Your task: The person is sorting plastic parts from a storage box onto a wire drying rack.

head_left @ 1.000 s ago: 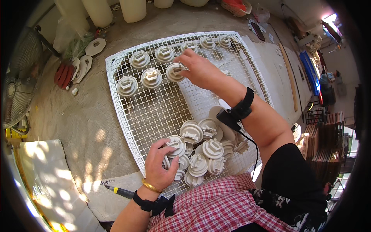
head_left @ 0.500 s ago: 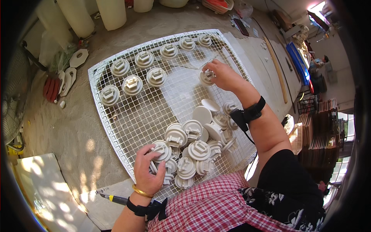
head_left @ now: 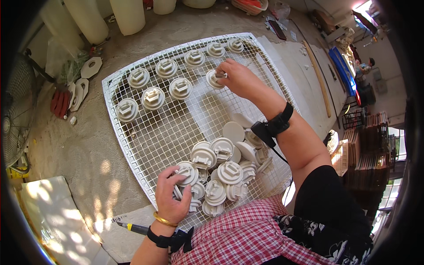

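Observation:
Near the far right of the white grid rack [head_left: 152, 132], my right hand [head_left: 234, 77] pinches the raised tab of a white round lid-like disc [head_left: 213, 81]. This disc sits level on or just over the grid, tab upward. My left hand [head_left: 171, 196] rests at the near left side of a heap of similar white discs [head_left: 230, 172]. Its thumb and forefinger are apart, touching the rim of one disc [head_left: 189, 172]; some fingers are hidden. Several tabbed discs [head_left: 180, 88] stand spaced out along the rack's far and left parts, tabs up.
A pale flat sheet [head_left: 205, 117] shows under the grid. Left of the rack lie white plates with holes [head_left: 91, 67] and red pieces [head_left: 60, 102], beside a fan [head_left: 15, 106]. A black-and-yellow cutter knife [head_left: 134, 228] lies near my left wrist. White cylinders [head_left: 127, 17] stand behind.
My right hand has moved left and slightly farther away with its disc, toward the row of placed discs. My left hand stays at the heap.

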The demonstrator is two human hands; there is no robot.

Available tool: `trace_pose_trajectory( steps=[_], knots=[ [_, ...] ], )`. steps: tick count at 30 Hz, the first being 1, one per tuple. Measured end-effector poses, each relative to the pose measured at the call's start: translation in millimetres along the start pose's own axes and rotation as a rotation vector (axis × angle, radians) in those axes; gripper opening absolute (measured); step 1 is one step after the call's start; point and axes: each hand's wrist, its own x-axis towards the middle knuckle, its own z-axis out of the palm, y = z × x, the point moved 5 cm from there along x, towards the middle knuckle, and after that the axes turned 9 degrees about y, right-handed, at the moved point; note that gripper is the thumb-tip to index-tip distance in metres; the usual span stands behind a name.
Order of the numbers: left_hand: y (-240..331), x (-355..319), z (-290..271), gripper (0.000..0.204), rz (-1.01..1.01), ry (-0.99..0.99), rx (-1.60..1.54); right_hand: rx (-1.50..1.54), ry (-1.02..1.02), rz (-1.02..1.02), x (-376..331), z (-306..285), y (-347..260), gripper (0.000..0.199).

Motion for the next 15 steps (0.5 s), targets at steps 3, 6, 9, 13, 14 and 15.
trace_pose_trajectory(
  steps=[3, 6, 9, 13, 14, 15],
  knots=[
    [0, 1, -1, 0.032, -0.001, 0.003, 0.002, -0.052, -0.005, -0.039, 13, 9, -9, 0.021],
    [1, 0, -1, 0.032, 0.0, 0.003, -0.002, -0.094, -0.029, -0.067, 19, 17, -10, 0.022],
    [1, -2, -2, 0.032, 0.003, 0.002, 0.0, -0.1, -0.032, -0.057, 18, 23, -15, 0.023],
    [1, 0, -2, 0.032, 0.007, -0.005, 0.017, -0.123, -0.002, -0.033, 15, 21, -16, 0.026],
    [1, 0, -1, 0.032, 0.0, -0.014, 0.017, -0.13, 0.033, -0.066, 13, 18, -17, 0.027],
    [1, 0, -1, 0.032, 0.011, -0.006, 0.016, -0.126, 0.025, -0.056, 10, 15, -16, 0.027]
  ],
)
